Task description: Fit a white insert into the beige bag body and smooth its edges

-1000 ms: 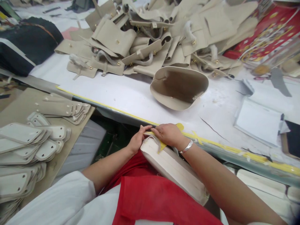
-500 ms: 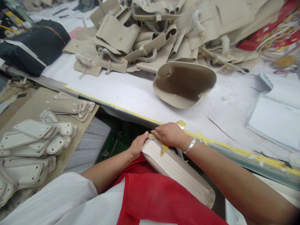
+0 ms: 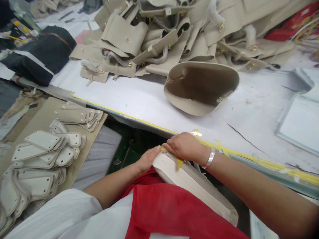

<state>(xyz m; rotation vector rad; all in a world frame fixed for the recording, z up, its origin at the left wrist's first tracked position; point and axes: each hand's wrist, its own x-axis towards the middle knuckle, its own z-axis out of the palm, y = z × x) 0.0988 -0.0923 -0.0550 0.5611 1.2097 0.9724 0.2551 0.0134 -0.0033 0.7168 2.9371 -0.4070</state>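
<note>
A cream, long bag-like piece (image 3: 191, 186) lies across my lap, its near-left end between my hands. My left hand (image 3: 149, 158) grips that end from the left, thumb on top. My right hand (image 3: 183, 146), with a silver bracelet at the wrist, has its fingers curled over the upper edge of the same end. A yellow strip (image 3: 179, 163) shows under the right hand and hangs over the piece. Just beyond, on the white table (image 3: 139, 99), an open beige bag body (image 3: 201, 86) rests on its side.
Beige bag parts with handles and gold fittings (image 3: 124, 36) are heaped across the back. Left of me, a board (image 3: 82, 159) bears stacked white punched pieces (image 3: 42, 141). A dark bundle (image 3: 47, 49) stands back left. White sheets (image 3: 301, 119) lie at right.
The view has shifted slightly, so the table items sit somewhat differently in it. Both hands keep their hold at the end of the cream piece.
</note>
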